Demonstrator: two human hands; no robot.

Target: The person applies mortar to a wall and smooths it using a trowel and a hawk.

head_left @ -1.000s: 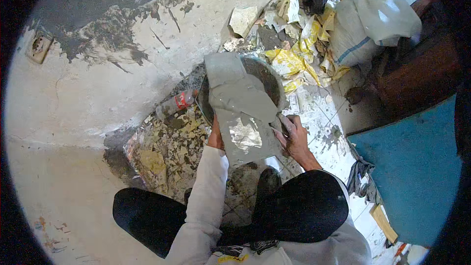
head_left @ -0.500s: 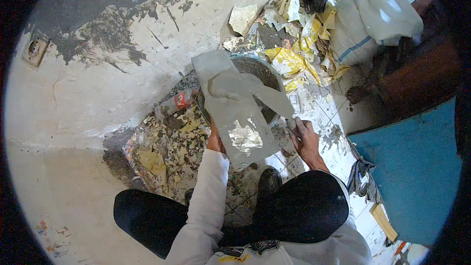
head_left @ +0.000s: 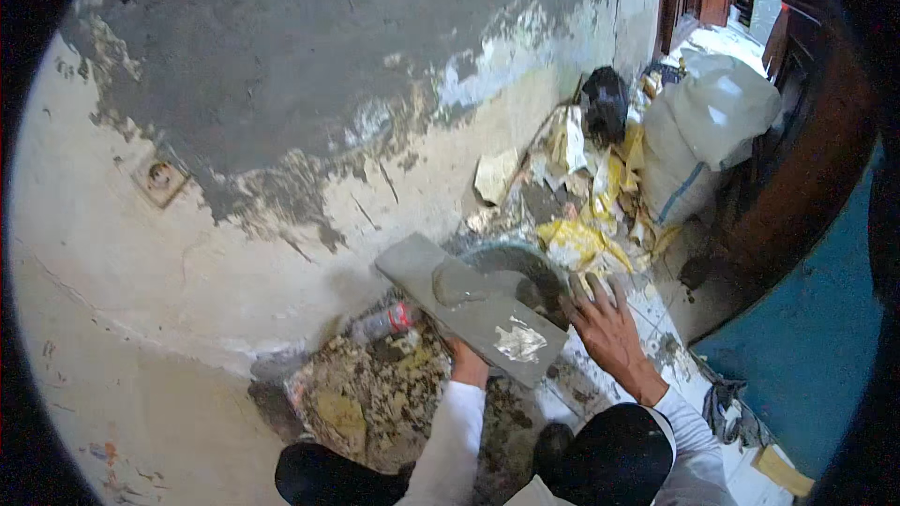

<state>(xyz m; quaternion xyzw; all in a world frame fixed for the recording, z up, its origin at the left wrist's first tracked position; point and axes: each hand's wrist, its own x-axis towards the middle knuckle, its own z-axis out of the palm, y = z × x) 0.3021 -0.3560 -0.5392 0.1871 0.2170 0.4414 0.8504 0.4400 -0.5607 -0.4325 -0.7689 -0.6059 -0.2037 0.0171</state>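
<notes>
A grey, mortar-smeared flat board (head_left: pixel 469 305) is tilted over the near side of a round bucket (head_left: pixel 534 260). My left hand (head_left: pixel 468 363) grips the board's lower left edge from below, its fingers mostly hidden. A wet grey patch of mortar and a shiny bare spot show on the board. At the bucket's right rim is my right hand (head_left: pixel 605 333), back upward, fingers stretched forward and apart; no tool shows clearly in it. The bucket's inside is dark and partly covered by the board.
A plastic bottle (head_left: pixel 386 321) lies beside rubble (head_left: pixel 375 403) left of the board. Behind the bucket are torn yellow-white paper (head_left: pixel 577 242), a black bag (head_left: pixel 605 103) and a pale sack (head_left: pixel 689 131). The wall (head_left: pixel 309 66) carries grey plaster and a socket (head_left: pixel 161 180). A blue panel (head_left: pixel 797 262) stands right.
My view has tilted up, showing more wall. The board has turned and lowered toward the bucket. The pale trowel-like blade by my right hand is gone from sight, and that hand's fingers have spread.
</notes>
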